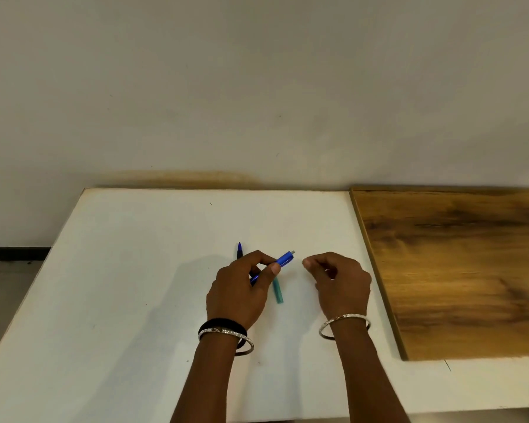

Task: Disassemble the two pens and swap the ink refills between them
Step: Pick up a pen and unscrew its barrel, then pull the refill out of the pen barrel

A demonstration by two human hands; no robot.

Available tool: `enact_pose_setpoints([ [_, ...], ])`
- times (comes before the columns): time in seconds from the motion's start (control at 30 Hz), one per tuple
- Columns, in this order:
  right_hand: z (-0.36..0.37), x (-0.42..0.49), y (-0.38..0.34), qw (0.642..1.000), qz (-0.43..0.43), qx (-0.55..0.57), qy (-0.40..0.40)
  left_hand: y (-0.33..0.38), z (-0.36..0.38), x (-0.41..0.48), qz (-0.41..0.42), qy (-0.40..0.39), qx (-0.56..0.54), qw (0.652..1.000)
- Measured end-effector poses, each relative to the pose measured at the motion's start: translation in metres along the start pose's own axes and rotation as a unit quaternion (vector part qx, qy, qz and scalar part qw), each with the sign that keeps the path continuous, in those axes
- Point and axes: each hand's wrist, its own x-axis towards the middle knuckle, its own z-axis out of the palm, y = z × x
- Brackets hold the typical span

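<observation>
My left hand (242, 288) grips a blue pen barrel (283, 259) that points up and to the right, its grey end free. Under that hand a teal pen part (278, 291) lies on the white table (135, 270). A dark pen piece with a blue tip (239, 250) sticks out beyond my left knuckles, lying on the table. My right hand (339, 279) hovers just right of the barrel's end, with its fingers curled and thumb and forefinger pinched. Whether something small is held between them I cannot tell.
A brown wooden board (458, 270) covers the table's right side. A plain wall (257, 87) rises behind the table's far edge. The table's left edge drops to the floor (0, 285). Bangles circle both wrists.
</observation>
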Motion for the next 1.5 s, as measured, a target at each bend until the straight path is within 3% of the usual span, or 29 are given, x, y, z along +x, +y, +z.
enact_pose_setpoints([
  [0.2,0.01,0.003,-0.004,0.986,-0.01,-0.143,-0.082,-0.005,0.0,0.004,-0.009,0.011,0.0,1.0],
  [0.43,0.01,0.006,-0.004,0.985,-0.002,-0.156,-0.079,-0.009,0.002,0.008,-0.01,0.011,0.007,1.0],
  [0.53,0.005,0.006,-0.007,0.995,0.005,-0.096,-0.032,-0.009,0.002,0.007,-0.007,0.009,0.01,1.0],
  [0.63,0.002,0.009,-0.014,0.997,0.025,0.053,0.041,-0.009,0.001,0.007,-0.005,0.003,0.007,1.0],
  [0.73,0.004,0.008,-0.022,0.967,0.117,0.22,-0.056,-0.006,0.002,0.007,0.006,-0.004,0.009,1.0],
  [0.8,0.006,0.006,-0.024,0.953,0.133,0.251,-0.106,-0.005,0.002,0.008,0.01,-0.008,0.011,1.0],
  [1.0,0.003,0.007,-0.021,0.925,0.158,0.318,-0.133,-0.006,0.0,0.008,0.013,-0.021,-0.008,1.0],
  [1.2,0.004,0.009,-0.017,0.953,0.132,0.26,-0.081,-0.001,0.003,0.008,0.011,-0.028,0.0,1.0],
  [1.33,-0.002,0.013,-0.007,0.991,0.06,0.115,0.025,-0.004,0.002,0.009,-0.009,-0.011,-0.021,1.0],
  [1.5,0.001,0.011,0.002,0.997,0.017,-0.074,-0.03,-0.003,0.003,0.011,-0.022,0.026,-0.033,0.999],
])
